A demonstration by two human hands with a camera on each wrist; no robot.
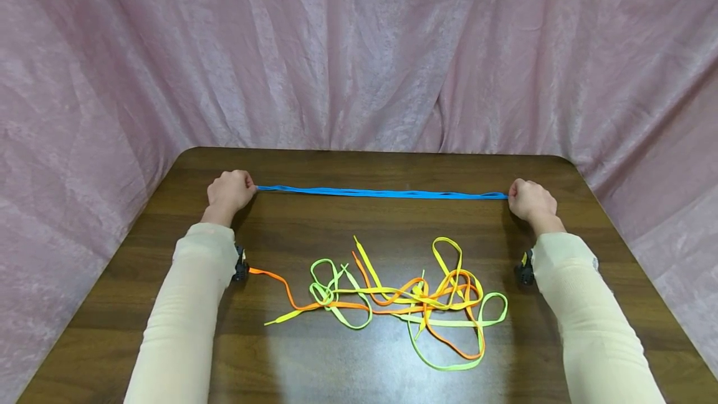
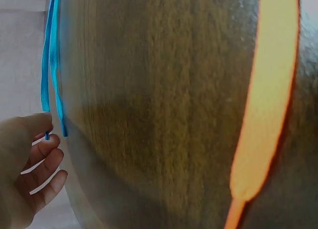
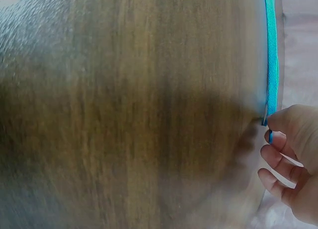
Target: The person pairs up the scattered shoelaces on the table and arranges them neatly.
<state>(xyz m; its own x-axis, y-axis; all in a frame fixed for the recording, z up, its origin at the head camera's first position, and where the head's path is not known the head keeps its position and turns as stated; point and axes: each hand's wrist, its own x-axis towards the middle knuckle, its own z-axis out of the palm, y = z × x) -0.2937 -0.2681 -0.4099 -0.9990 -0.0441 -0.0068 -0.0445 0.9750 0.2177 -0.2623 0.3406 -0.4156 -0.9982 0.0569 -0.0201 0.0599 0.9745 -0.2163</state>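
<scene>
A blue shoelace [image 1: 381, 193], lying in lengthwise strands, runs straight across the far part of the table between my two hands. My left hand [image 1: 230, 192] pinches its left end between thumb and index finger. In the left wrist view, a tip of the blue lace [image 2: 44, 90] pokes out below that thumb, and another end shows just beside the fingers. My right hand [image 1: 533, 200] pinches the lace's right end. There, the blue lace [image 3: 272, 55] enters between thumb and index finger, and the other fingers are loosely bent.
Nearer me on the brown wooden table [image 1: 336, 379] lies a loose tangle of an orange lace [image 1: 272, 274], a yellow lace [image 1: 367, 260] and a pale green lace [image 1: 449, 367]. The orange end reaches the left wrist camera. A pink curtain [image 1: 359, 48] hangs behind the table.
</scene>
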